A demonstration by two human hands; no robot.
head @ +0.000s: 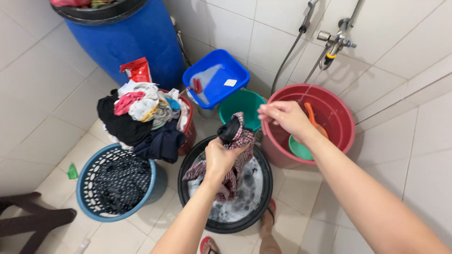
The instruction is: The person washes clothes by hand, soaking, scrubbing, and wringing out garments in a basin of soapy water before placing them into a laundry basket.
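Checked wet garment (pixel 234 155) hung clenched in the left hand (pixel 219 157) above the black basin (pixel 263 197); right hand (pixel 282 116), loosely curled, held nothing; suds could drip onto tiles.

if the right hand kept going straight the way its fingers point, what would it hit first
Probably the checked cloth that the left hand holds up; the right hand points left toward its top. Depth is unclear, so it might pass behind, over the green bucket.

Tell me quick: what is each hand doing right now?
Left hand: closed, gripping the wet checked cloth above the black soapy basin.
Right hand: fingers pinched together over the red bucket; whether it holds anything cannot be told.
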